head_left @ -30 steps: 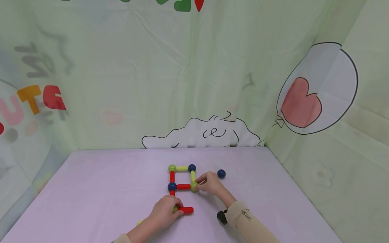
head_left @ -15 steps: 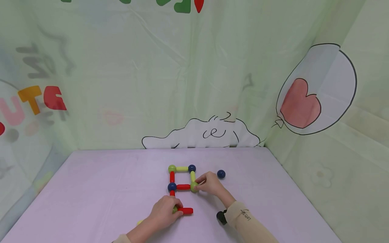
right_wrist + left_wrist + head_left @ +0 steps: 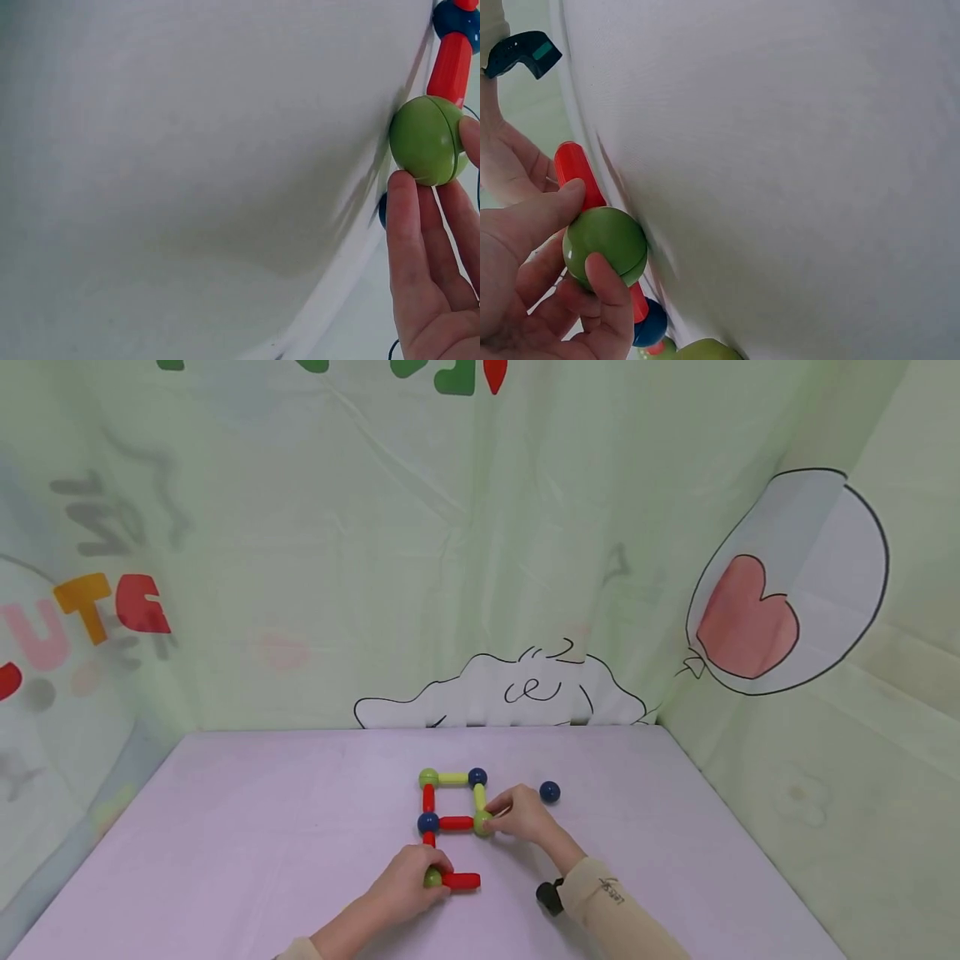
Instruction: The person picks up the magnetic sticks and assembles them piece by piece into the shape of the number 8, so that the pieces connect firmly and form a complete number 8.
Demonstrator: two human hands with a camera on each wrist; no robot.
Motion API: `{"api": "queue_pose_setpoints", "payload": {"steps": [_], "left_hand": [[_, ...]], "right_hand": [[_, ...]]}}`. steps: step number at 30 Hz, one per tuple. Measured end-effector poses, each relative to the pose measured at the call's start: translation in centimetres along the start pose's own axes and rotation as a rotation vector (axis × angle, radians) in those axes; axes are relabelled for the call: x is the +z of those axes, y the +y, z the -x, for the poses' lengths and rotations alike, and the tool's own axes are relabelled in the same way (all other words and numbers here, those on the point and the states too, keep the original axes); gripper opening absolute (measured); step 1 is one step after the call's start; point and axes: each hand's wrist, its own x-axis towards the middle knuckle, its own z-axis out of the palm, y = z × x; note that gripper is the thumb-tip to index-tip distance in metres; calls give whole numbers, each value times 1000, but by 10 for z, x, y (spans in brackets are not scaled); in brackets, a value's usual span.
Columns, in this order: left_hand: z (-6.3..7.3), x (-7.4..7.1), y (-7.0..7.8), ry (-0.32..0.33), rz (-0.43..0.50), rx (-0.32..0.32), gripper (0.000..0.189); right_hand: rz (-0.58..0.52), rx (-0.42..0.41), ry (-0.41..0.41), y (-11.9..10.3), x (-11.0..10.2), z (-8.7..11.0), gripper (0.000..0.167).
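Note:
Balls and rods form a flat square, with red rods running on from its near left corner. My left hand (image 3: 408, 881) pinches the nearest green ball (image 3: 605, 244) between thumb and fingers. From that ball a red rod (image 3: 462, 881) points right, its far end free. At the square's near right corner, my right hand (image 3: 521, 817) holds another green ball (image 3: 425, 141) by the fingertips. A red rod (image 3: 456, 822) links this ball to a blue ball (image 3: 428, 822). Yellow rods (image 3: 453, 778) make up the far and right sides.
A loose dark blue ball (image 3: 550, 792) lies beyond my right hand. A black wrist device (image 3: 549, 898) sits at the right sleeve. The pale table (image 3: 262, 810) ends at a printed curtain (image 3: 300, 568) behind and at both sides.
Both hands keep their holds and the structure stays put. The head view has shifted slightly, and a yellow bit beside the left forearm no longer shows.

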Motion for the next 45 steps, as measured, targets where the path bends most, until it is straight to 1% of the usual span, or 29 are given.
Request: {"api": "queue_pose_setpoints", "payload": {"steps": [6,13,16,19,23,26,30,33,37,42,45], "left_hand": [[-1,1,-3,3,19,10,17],[1,2,-2,17,35,7,16],[2,2,-1,20,32,3,15],[2,2,0,23,26,2,15],[2,2,1,24,26,-5,15],[2,2,2,22,31,-15,15],[2,2,1,20,33,-21,15],[2,2,1,22,36,-20,15],[2,1,0,21,39,-21,15],[2,1,-1,16,43,-30,16],[2,2,0,17,49,-35,16]], "right_hand": [[20,-30,5,0,-2,5,26],[36,-87,52,8,-12,9,29],[33,-95,92,11,-19,12,31],[28,-92,151,13,-27,13,32],[37,-113,222,19,-40,13,32],[61,-137,261,25,-48,10,32],[118,-149,299,36,-57,3,31],[160,-149,298,44,-62,-2,31],[185,-126,274,52,-65,-8,31],[190,-69,253,55,-65,-11,31],[173,-40,247,56,-65,-13,29]]}}
